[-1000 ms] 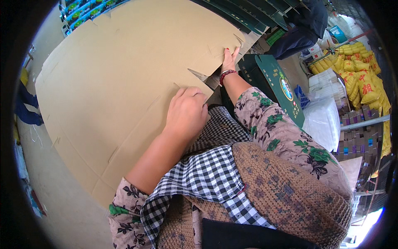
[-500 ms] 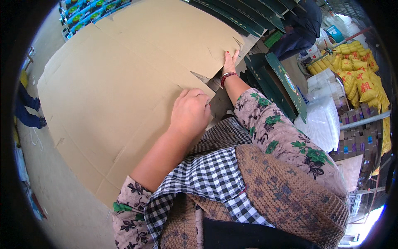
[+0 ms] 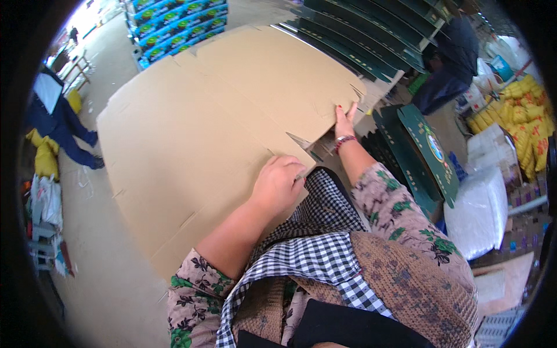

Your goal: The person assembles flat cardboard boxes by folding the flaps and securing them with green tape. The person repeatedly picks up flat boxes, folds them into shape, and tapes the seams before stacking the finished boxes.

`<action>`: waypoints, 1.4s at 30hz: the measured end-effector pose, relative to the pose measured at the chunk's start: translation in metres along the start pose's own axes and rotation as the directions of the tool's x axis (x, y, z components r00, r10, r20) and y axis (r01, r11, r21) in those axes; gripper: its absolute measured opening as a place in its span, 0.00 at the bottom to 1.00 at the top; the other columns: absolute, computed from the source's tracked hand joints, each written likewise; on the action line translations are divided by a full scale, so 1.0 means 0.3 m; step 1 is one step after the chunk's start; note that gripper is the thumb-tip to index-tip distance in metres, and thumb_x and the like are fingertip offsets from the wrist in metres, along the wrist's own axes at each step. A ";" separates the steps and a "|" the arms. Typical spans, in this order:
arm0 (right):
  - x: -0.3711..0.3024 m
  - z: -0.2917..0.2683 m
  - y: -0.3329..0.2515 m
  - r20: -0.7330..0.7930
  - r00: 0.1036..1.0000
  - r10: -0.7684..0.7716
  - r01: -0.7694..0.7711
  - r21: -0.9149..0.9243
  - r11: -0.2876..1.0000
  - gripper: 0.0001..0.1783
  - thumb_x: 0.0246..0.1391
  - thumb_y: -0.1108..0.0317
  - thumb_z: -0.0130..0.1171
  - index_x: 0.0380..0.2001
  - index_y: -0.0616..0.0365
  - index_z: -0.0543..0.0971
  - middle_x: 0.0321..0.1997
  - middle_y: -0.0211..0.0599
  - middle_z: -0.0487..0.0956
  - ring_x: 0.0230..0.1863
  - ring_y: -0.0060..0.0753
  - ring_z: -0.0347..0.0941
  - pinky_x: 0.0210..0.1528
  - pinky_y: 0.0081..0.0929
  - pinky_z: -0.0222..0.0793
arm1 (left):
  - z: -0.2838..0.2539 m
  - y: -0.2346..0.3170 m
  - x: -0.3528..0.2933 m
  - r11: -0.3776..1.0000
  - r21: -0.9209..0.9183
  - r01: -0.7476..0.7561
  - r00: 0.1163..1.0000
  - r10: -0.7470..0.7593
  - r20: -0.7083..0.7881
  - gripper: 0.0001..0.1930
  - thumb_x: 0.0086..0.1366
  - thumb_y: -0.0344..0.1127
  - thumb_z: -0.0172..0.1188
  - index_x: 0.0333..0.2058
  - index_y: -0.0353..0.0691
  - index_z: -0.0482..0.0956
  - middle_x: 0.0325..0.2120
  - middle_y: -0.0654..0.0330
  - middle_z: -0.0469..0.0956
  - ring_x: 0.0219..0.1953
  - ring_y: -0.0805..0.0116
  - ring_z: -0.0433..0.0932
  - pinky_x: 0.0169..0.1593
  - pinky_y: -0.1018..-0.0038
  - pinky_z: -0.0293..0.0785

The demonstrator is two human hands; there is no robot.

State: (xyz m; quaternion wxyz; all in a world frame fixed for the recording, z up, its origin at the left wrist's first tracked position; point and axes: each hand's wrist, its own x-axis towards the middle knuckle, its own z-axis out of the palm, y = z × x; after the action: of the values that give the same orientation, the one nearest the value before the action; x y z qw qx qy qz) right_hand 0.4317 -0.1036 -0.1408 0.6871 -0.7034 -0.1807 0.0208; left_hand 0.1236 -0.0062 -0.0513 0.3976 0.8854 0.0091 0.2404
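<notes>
A large flat sheet of brown cardboard (image 3: 203, 127), creased and slotted along its edges, spreads out in front of me. Near the sheet's closest corner, my left hand (image 3: 279, 182) is closed over the edge with its fingers curled around it. Farther off on the right side, my right hand (image 3: 345, 123) grips the edge beside a slot. Its thumb lies on top, while the other fingers are partly hidden. A notch in the cardboard opens between the two hands.
Dark green open boxes (image 3: 360, 37) are stacked at the far right, and another green box (image 3: 418, 151) stands beside my right forearm. Blue printed cartons (image 3: 180, 26) rise behind the sheet. People stand at left and far right. Yellow sacks (image 3: 522, 110) lie at the right.
My view has swung left, so the surroundings sit farther right and lower, and more of the person at left shows. Both hands keep their hold on the cardboard.
</notes>
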 end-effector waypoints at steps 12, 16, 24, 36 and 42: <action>0.551 -0.124 -0.355 0.177 0.983 0.046 0.159 -0.952 0.262 0.56 0.44 0.34 0.63 0.67 0.62 0.60 0.65 0.59 0.67 0.65 0.55 0.65 0.65 0.42 0.63 | -0.469 -0.064 -0.914 0.398 -0.111 0.911 0.201 -0.662 -0.722 0.34 0.65 0.40 0.61 0.61 0.21 0.60 0.58 0.35 0.68 0.60 0.43 0.69 0.61 0.61 0.66; 0.575 -0.075 -0.331 0.331 0.921 0.207 0.284 -0.932 0.226 0.44 0.44 0.33 0.62 0.51 0.64 0.79 0.55 0.60 0.76 0.59 0.56 0.72 0.61 0.41 0.68 | -0.495 -0.118 -1.045 0.364 -0.288 0.886 0.129 -0.789 -0.600 0.37 0.66 0.45 0.59 0.61 0.19 0.58 0.56 0.34 0.70 0.59 0.48 0.71 0.59 0.65 0.68; 0.549 -0.090 -0.363 0.354 0.932 0.080 0.303 -0.879 0.368 0.27 0.41 0.54 0.70 0.40 0.64 0.82 0.46 0.53 0.81 0.50 0.53 0.77 0.53 0.38 0.73 | -0.535 -0.087 -1.029 0.549 -0.588 0.594 0.211 -0.811 -0.545 0.29 0.66 0.35 0.59 0.62 0.33 0.64 0.51 0.51 0.77 0.50 0.65 0.76 0.53 0.70 0.72; 0.501 -0.254 -0.694 0.584 0.796 -0.160 0.087 0.152 0.985 0.29 0.54 0.72 0.57 0.61 0.62 0.71 0.53 0.38 0.78 0.47 0.25 0.76 0.52 0.23 0.72 | -0.725 0.038 -0.949 0.488 -0.717 0.498 0.227 -0.871 -0.435 0.09 0.61 0.33 0.66 0.35 0.35 0.78 0.29 0.59 0.81 0.25 0.72 0.78 0.30 0.72 0.76; 0.468 -0.268 -0.567 0.403 0.910 -0.098 0.189 -0.192 0.963 0.29 0.56 0.67 0.59 0.62 0.60 0.70 0.56 0.37 0.77 0.54 0.29 0.73 0.59 0.27 0.67 | -0.678 -0.012 -0.968 0.448 -0.660 0.602 0.074 -0.855 -0.513 0.09 0.61 0.31 0.66 0.36 0.33 0.77 0.29 0.59 0.81 0.27 0.72 0.78 0.31 0.73 0.76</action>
State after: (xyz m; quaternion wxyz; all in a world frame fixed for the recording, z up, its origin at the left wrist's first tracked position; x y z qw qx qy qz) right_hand 0.5468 -0.1426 0.0601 0.5520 -0.7436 -0.3666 0.0886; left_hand -0.2207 0.0785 -0.0598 0.5268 0.4678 0.6022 0.3754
